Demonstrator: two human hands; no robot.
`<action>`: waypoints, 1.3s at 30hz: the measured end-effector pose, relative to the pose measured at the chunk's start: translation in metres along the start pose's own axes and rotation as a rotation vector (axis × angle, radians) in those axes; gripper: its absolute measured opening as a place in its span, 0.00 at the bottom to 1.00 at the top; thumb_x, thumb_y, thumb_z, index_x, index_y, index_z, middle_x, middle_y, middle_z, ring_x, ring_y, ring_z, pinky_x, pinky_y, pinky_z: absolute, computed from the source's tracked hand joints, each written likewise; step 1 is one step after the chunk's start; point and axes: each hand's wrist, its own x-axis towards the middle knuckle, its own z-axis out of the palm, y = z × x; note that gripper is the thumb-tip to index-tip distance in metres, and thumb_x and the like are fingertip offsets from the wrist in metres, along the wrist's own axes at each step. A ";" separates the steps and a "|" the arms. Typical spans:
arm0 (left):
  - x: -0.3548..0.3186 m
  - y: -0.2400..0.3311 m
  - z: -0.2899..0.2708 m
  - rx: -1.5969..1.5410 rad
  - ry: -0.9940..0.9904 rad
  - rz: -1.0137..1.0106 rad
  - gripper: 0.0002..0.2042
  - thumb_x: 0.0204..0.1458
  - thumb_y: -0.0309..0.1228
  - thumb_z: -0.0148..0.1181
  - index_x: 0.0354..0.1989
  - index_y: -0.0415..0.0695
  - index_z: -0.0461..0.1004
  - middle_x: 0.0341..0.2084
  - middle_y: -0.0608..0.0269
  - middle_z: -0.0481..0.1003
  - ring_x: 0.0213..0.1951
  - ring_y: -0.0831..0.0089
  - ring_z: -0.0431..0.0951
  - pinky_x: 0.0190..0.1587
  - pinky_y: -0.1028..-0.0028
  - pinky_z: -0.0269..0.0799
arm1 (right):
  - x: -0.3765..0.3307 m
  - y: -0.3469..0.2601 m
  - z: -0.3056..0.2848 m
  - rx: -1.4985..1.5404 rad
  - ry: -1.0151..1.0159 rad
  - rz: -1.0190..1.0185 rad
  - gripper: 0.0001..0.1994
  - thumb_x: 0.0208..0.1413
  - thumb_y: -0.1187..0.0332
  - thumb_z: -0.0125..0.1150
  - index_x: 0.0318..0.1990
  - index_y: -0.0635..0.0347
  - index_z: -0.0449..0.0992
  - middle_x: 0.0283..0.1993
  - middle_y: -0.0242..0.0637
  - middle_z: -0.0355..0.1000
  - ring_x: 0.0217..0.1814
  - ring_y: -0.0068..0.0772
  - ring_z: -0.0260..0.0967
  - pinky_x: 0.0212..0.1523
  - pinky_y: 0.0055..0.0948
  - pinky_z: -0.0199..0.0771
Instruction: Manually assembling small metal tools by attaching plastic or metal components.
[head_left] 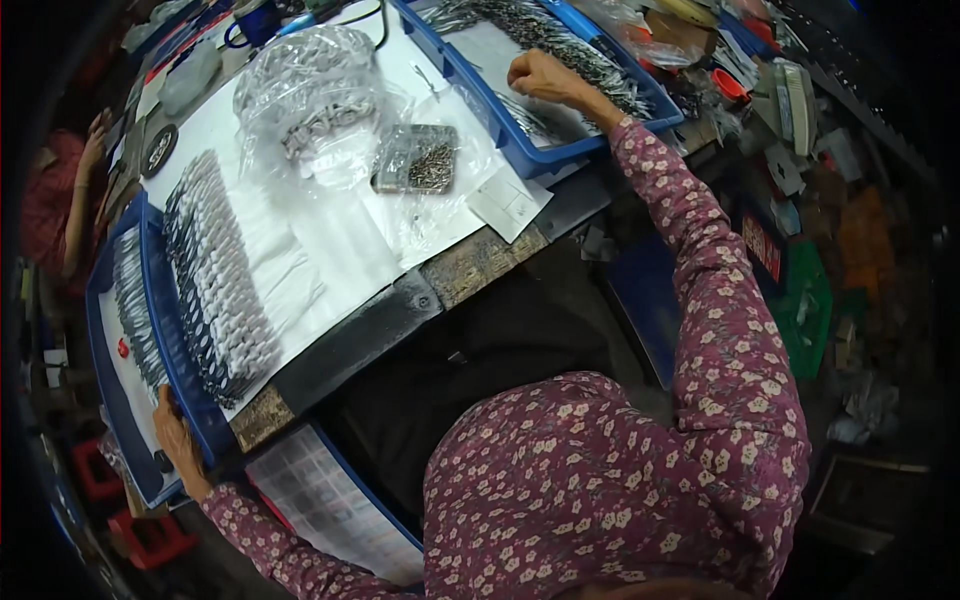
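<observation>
Left hand [172,432] is clamped on the near corner of the blue tray [170,330] at the left end of the bench — fingers curled over the rim, thumb side hidden underneath. Right hand [540,78] is far off to the right, resting closed and knuckles-up inside the second blue tray [520,150]; whether it pinches one of the small metal parts [580,45] there, I cannot tell.

The left tray looks like stiff plastic, loaded with rows of small dark-and-silver pieces [215,290] laid on a white sheet. My guess: light in itself, but the load is loose and would slide if the tray tipped, so a grip on the rim at two corners, kept level, seems the safe hold.

Between the trays lies a clear plastic bag [305,95], bulging with silvery parts — soft, slippery, crinkly. Just beside it, a small flat clear packet [418,160] of dark screws. A white square card [508,205] sits near the bench edge. On the far right, a red sign [762,248] and a green box [805,310] stand below the bench.
</observation>
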 end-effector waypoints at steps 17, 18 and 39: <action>0.033 0.080 -0.019 -0.175 0.635 -0.004 0.16 0.54 0.25 0.37 0.50 0.37 0.64 0.47 0.54 0.66 0.53 0.63 0.65 0.58 0.67 0.58 | -0.016 0.006 0.016 -0.256 -0.003 -0.114 0.14 0.40 0.62 0.50 0.23 0.68 0.70 0.23 0.52 0.69 0.27 0.49 0.69 0.29 0.39 0.67; 0.034 0.093 -0.023 -0.168 0.638 -0.012 0.16 0.54 0.25 0.37 0.50 0.37 0.64 0.47 0.54 0.66 0.53 0.63 0.65 0.58 0.67 0.58 | -0.015 0.004 0.021 -0.318 0.048 -0.148 0.14 0.41 0.62 0.51 0.23 0.67 0.69 0.24 0.51 0.69 0.28 0.50 0.69 0.29 0.40 0.67; 0.019 0.272 0.033 -1.661 0.212 -0.409 0.07 0.51 0.22 0.52 0.36 0.32 0.67 0.23 0.64 0.68 0.22 0.81 0.66 0.22 0.83 0.60 | -0.007 0.018 0.012 -0.282 0.245 -0.063 0.12 0.49 0.65 0.49 0.31 0.68 0.65 0.26 0.53 0.68 0.25 0.47 0.66 0.28 0.37 0.66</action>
